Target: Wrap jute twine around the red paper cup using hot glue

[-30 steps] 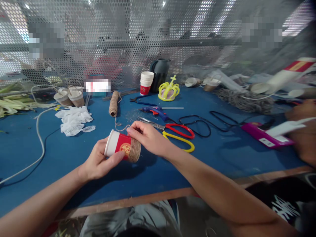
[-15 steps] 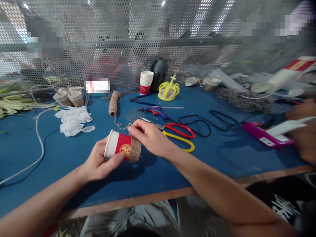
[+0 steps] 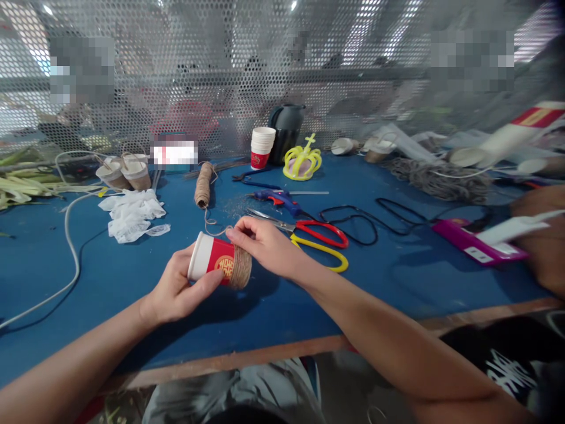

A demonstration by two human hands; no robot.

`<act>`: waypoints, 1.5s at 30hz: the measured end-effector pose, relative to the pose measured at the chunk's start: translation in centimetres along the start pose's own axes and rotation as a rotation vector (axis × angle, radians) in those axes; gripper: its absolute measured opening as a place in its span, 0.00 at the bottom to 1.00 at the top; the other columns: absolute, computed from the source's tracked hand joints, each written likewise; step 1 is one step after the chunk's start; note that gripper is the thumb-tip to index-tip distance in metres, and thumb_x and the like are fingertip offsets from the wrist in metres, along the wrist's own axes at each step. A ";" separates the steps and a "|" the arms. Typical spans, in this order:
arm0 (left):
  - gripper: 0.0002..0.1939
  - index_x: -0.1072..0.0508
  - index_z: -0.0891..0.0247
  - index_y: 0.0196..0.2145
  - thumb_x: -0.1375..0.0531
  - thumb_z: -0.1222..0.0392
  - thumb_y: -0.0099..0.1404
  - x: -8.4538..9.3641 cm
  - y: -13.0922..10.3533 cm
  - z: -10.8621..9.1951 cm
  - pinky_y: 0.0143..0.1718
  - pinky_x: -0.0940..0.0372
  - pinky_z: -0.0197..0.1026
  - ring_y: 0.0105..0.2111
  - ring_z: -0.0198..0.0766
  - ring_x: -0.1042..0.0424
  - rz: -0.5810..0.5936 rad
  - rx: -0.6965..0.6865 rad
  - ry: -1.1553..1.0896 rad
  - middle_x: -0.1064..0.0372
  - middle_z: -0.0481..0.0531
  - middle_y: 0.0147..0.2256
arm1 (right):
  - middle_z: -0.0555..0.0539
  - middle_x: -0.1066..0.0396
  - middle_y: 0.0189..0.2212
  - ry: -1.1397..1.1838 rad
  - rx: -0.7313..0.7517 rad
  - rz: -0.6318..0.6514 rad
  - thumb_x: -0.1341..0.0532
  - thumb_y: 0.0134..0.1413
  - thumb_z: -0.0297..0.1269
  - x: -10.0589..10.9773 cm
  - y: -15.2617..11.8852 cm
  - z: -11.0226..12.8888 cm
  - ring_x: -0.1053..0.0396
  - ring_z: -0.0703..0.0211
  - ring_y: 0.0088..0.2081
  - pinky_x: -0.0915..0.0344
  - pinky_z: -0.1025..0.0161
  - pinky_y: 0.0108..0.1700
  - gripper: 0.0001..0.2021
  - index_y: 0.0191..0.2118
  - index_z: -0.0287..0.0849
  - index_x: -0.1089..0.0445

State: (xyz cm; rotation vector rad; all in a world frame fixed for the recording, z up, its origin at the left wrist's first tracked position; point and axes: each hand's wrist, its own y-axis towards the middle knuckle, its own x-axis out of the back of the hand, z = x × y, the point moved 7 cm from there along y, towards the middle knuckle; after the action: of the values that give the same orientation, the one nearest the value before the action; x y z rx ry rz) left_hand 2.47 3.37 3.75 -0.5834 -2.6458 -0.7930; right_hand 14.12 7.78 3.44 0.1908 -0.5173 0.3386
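A red and white paper cup point(image 3: 212, 257) lies tilted in my left hand point(image 3: 179, 288), its white rim facing left. Brown twine point(image 3: 242, 268) is wound in several rows around the cup's base end. My right hand point(image 3: 258, 241) pinches the twine at the top edge of these rows, its fingers touching the cup. From there the strand runs loosely back to a twine roll point(image 3: 203, 187) on the blue table. Just behind my right wrist lie scissors point(image 3: 322, 232) with one red and one yellow handle.
Behind the scissors are a blue glue gun point(image 3: 279, 199), pliers point(image 3: 256, 175), a yellow crown point(image 3: 302, 162), stacked cups point(image 3: 262, 147) and a dark jug point(image 3: 289, 132). White gloves point(image 3: 130, 215) lie left; a purple power strip point(image 3: 479, 241) and another person's arm point(image 3: 541, 235) are right.
My right fingers have shifted slightly left along the top of the cup with the twine. The cup is turned a little in my left hand.
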 end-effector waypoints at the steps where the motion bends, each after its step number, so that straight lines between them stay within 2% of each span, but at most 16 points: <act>1: 0.08 0.28 0.67 0.23 0.45 0.64 0.57 0.0 0.0 0.3 0.21 0.45 0.32 0.21 0.29 0.41 -0.014 0.042 -0.022 0.35 0.50 0.23 | 0.54 0.42 0.19 0.005 -0.006 -0.005 0.47 0.52 0.43 0.0 0.1 -0.2 0.44 0.68 0.21 0.47 0.68 0.24 0.12 0.25 0.40 0.41; 4: 0.11 0.29 0.68 0.21 0.43 0.60 0.56 0.3 0.0 1.8 0.20 0.46 0.32 0.19 0.28 0.44 -0.096 0.200 -0.130 0.38 0.47 0.19 | 0.54 0.41 0.19 0.039 -0.034 -0.030 0.48 0.52 0.45 0.2 0.3 -0.7 0.42 0.68 0.21 0.44 0.68 0.24 0.13 0.26 0.40 0.42; 8: 0.12 0.27 0.69 0.25 0.41 0.56 0.53 0.5 -0.3 4.3 0.24 0.42 0.33 0.21 0.30 0.40 -0.237 0.429 -0.353 0.34 0.48 0.21 | 0.53 0.40 0.21 0.123 -0.061 -0.028 0.49 0.53 0.47 0.4 0.4 -1.1 0.39 0.67 0.21 0.39 0.67 0.24 0.14 0.29 0.40 0.42; 11: 0.12 0.27 0.70 0.24 0.40 0.55 0.52 0.6 -0.4 5.5 0.25 0.42 0.33 0.21 0.31 0.38 -0.307 0.529 -0.470 0.33 0.49 0.21 | 0.50 0.36 0.26 0.123 -0.041 0.035 0.47 0.51 0.48 0.1 0.2 -0.8 0.37 0.66 0.23 0.38 0.66 0.26 0.14 0.33 0.40 0.40; 15: 0.12 0.26 0.70 0.27 0.40 0.56 0.51 0.5 -0.4 6.1 0.24 0.42 0.33 0.21 0.32 0.36 -0.339 0.613 -0.557 0.32 0.49 0.21 | 0.46 0.33 0.33 0.065 -0.024 0.088 0.44 0.50 0.45 -0.2 -0.1 -0.4 0.36 0.66 0.26 0.37 0.65 0.28 0.15 0.38 0.38 0.39; 20: 0.12 0.27 0.71 0.26 0.39 0.56 0.50 0.1 -0.1 5.8 0.24 0.42 0.33 0.20 0.31 0.36 -0.354 0.665 -0.671 0.32 0.50 0.21 | 0.44 0.33 0.34 0.008 -0.021 0.105 0.45 0.50 0.44 -0.3 0.0 -0.5 0.35 0.65 0.28 0.37 0.64 0.30 0.15 0.39 0.37 0.38; 25: 0.14 0.28 0.73 0.29 0.39 0.56 0.51 0.3 -0.1 6.1 0.24 0.40 0.33 0.21 0.31 0.35 -0.463 0.705 -0.786 0.32 0.51 0.22 | 0.43 0.33 0.37 -0.071 0.076 -0.058 0.44 0.50 0.42 0.2 -0.1 0.3 0.34 0.61 0.34 0.37 0.62 0.35 0.14 0.39 0.37 0.38; 28: 0.13 0.29 0.72 0.30 0.41 0.57 0.54 0.3 -0.2 6.6 0.23 0.39 0.33 0.21 0.31 0.35 -0.517 0.731 -0.878 0.32 0.51 0.23 | 0.44 0.33 0.36 -0.156 0.178 -0.087 0.41 0.48 0.42 -0.2 -0.5 1.1 0.35 0.58 0.37 0.37 0.61 0.37 0.13 0.37 0.39 0.36; 33: 0.11 0.28 0.72 0.32 0.44 0.60 0.57 -0.3 -0.3 6.8 0.26 0.37 0.33 0.23 0.32 0.33 -0.505 0.757 -0.985 0.30 0.53 0.25 | 0.45 0.32 0.32 -0.242 0.177 -0.119 0.40 0.46 0.40 -0.5 -0.4 0.7 0.35 0.58 0.34 0.38 0.60 0.37 0.09 0.33 0.40 0.36; 45: 0.12 0.27 0.71 0.29 0.42 0.57 0.55 -0.4 -0.2 6.5 0.27 0.37 0.33 0.23 0.32 0.33 -0.467 0.729 -0.934 0.29 0.53 0.24 | 0.50 0.36 0.26 -0.204 0.135 -0.128 0.42 0.47 0.38 -0.4 -0.4 0.3 0.38 0.63 0.28 0.40 0.63 0.31 0.07 0.29 0.41 0.41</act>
State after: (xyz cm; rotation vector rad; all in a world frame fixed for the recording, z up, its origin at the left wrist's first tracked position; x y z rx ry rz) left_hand 1.57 6.82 -1.69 -0.1114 -3.6380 0.5586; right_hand 13.81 7.22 3.43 0.3901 -0.6807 0.2304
